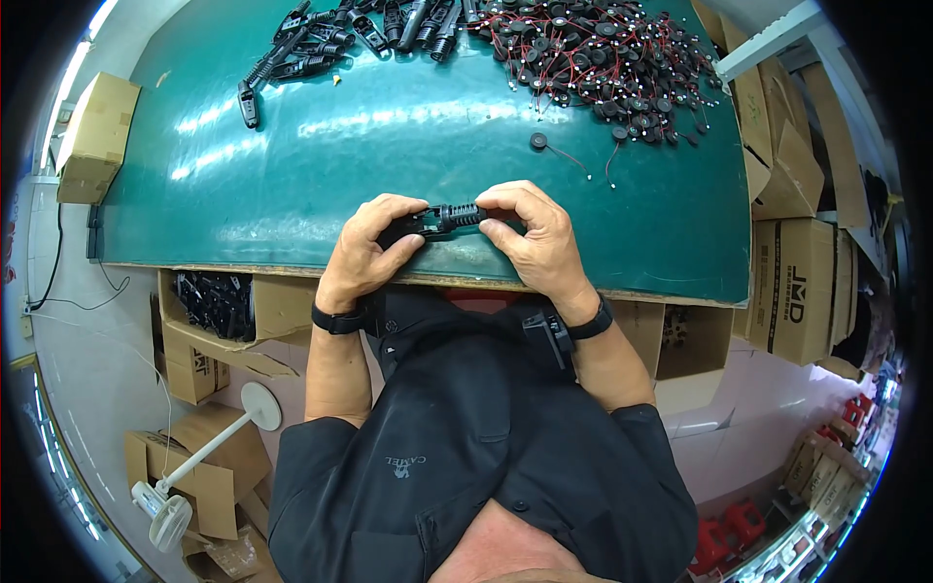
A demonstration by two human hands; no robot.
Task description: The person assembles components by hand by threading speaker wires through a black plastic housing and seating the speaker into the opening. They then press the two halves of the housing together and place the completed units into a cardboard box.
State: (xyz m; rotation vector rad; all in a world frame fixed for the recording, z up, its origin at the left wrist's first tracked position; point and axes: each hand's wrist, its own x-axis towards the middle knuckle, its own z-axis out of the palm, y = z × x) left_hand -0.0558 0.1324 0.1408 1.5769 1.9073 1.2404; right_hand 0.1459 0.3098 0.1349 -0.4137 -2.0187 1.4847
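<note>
A black plastic part [455,219] with a ribbed, spring-like end lies crosswise between my hands, just above the near edge of the green table [292,219]. My left hand [367,245] pinches its wider, slotted end between thumb and fingers. At the ribbed end, the thumb and fingertips of my right hand [536,238] close on it. Fingers cover both tips of the part. Farther off, a heap of similar black plastic parts [301,53] lies at the table's back left.
Small round black discs with red wires [603,68] are piled at the back right; a loose disc [539,141] lies nearer. Below the table's front edge stands an open carton [209,335] of black parts. Cartons [792,291] line the right side; a white fan [170,515] stands lower left.
</note>
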